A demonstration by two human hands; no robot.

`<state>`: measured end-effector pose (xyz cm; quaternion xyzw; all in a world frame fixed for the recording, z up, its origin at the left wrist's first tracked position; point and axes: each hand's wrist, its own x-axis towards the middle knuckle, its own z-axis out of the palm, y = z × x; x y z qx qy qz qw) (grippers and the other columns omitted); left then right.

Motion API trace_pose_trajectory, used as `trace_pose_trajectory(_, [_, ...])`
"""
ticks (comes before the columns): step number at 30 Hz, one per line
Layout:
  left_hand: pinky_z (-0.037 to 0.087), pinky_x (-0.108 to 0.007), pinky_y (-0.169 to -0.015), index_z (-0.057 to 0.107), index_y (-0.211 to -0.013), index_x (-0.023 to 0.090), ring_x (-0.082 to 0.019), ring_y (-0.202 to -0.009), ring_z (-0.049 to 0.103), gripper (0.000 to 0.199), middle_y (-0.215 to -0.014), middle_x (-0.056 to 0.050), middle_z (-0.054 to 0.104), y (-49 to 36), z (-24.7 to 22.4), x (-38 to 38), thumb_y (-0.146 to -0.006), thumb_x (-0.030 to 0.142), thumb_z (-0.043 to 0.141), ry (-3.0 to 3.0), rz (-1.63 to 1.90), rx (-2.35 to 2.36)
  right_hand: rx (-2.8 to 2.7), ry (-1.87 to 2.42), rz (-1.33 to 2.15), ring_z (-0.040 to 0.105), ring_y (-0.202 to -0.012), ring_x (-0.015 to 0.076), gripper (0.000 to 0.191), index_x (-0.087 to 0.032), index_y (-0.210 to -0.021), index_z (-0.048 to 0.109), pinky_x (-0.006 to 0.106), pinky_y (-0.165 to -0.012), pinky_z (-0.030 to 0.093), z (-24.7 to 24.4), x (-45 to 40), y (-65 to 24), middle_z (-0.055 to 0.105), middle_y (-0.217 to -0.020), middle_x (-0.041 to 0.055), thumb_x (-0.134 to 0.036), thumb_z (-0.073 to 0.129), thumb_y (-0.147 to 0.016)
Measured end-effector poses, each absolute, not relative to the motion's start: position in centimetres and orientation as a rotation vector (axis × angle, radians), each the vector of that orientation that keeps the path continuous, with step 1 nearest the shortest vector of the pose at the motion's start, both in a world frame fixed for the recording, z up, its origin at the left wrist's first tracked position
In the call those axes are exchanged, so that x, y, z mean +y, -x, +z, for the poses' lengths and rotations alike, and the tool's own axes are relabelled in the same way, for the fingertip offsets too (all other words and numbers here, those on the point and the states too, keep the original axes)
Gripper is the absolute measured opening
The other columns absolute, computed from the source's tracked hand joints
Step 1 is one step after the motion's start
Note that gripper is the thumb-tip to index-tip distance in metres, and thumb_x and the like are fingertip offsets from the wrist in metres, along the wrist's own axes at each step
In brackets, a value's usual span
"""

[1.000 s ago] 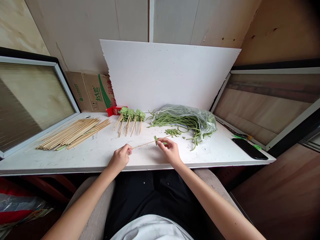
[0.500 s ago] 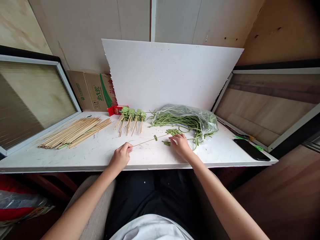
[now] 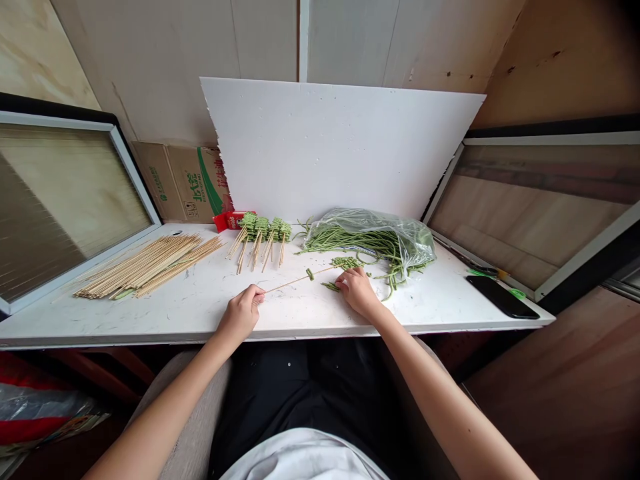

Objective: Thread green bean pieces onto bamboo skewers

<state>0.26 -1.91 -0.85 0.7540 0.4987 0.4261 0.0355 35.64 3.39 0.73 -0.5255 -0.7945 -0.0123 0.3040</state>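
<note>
My left hand [image 3: 241, 311] is closed round the blunt end of a thin wooden skewer [image 3: 287, 284], which slants up to the right above the table. One short piece of green bean [image 3: 310, 274] is threaded on it, crosswise. My right hand [image 3: 358, 291] is down at a small row of cut bean pieces [image 3: 329, 286], its curled fingertips pinched at the row's right end. The fingers partly hide what they pinch. Just behind that hand lies a heap of cut bean pieces [image 3: 345, 262].
Long green beans [image 3: 350, 238] fill a clear plastic bag [image 3: 410, 235] at the back right. Filled bean skewers [image 3: 260, 230] lie left of it, near a red packet [image 3: 227, 221]. Bare skewers [image 3: 145, 263] are piled at the left, and a black phone [image 3: 501, 297] lies at the right.
My right hand has come down slightly and its fingers have closed at the row of bean pieces. The left hand and the skewer have stayed almost still.
</note>
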Motion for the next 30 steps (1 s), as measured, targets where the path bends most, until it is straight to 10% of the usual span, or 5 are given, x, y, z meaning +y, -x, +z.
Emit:
trace_pose_trajectory(20, [0.053, -0.03, -0.073, 0.06, -0.095, 0.023, -0.021, -0.08, 0.072, 0.017, -0.083, -0.003, 0.073, -0.4, -0.7, -2.0, -0.1, 0.023, 0.044, -2.304, 1.33, 1.547, -1.366, 1.09, 0.976, 0.068, -0.094, 0.0248, 0.045, -0.02, -0.095, 0.074, 0.033, -0.073, 0.05, 2.5, 2.4, -36.4, 0.075, -0.104, 0.0091, -0.063, 0.075, -0.081])
trace_pose_trajectory(30, [0.052, -0.029, -0.075, 0.059, -0.091, 0.023, -0.02, -0.083, 0.072, 0.019, -0.085, -0.003, 0.072, -0.4, -0.6, -1.9, -0.099, 0.02, 0.041, -2.314, 1.317, 1.519, -1.219, 0.833, 1.272, 0.062, -0.095, 0.0195, 0.036, -0.021, -0.091, 0.071, 0.025, -0.065, 0.046, 2.6, 1.7, -35.6, 0.069, -0.102, 0.0057, -0.054, 0.08, -0.081])
